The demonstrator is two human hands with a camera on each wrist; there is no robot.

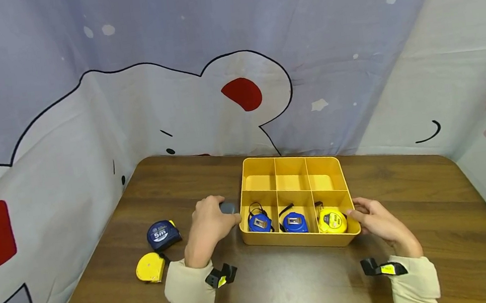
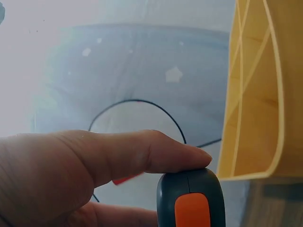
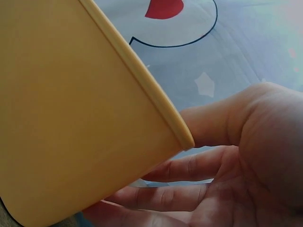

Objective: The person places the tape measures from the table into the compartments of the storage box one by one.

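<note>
My left hand (image 1: 209, 223) pinches a dark grey tape measure (image 1: 228, 208) with an orange patch, just left of the yellow divided box (image 1: 298, 239). In the left wrist view the thumb lies over the top of this tape measure (image 2: 189, 182); its lower part is cut off. My right hand (image 1: 379, 221) grips the box by its front right corner, thumb at the rim and fingers along the outer wall. Two blue tape measures (image 1: 259, 222) and a yellow tape measure (image 1: 332, 221) sit one each in the front compartments.
Left of my left hand, a dark blue tape measure (image 1: 163, 234) and another yellow tape measure (image 1: 150, 267) lie on the wooden table (image 1: 294, 285). The back row of the box holds nothing. A printed curtain (image 1: 165, 105) hangs behind the table's far edge.
</note>
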